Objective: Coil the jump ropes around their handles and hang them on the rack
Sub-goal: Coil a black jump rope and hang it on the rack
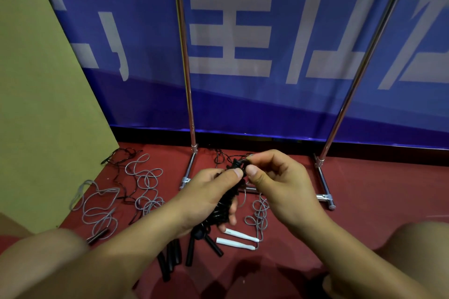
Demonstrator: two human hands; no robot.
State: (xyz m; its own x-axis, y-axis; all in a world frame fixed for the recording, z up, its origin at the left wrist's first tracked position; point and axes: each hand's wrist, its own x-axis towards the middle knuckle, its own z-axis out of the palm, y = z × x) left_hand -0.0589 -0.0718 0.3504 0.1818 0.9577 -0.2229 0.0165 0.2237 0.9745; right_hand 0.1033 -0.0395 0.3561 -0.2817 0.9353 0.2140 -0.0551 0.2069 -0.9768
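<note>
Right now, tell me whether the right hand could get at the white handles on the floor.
Probably yes, but not freely. The white handles lie uncovered on the red floor, just below the right hand. That hand is pinching the black rope on the coiled bundle, which the left hand holds.

The two chrome steel uprights of the rack (187,75) run off the top edge, so its hanging bar is unseen. The left hand (206,196) covers much of the black coiled jump rope (224,209). The blue banner's white lettering (230,19) is cut off and blurred.
</note>
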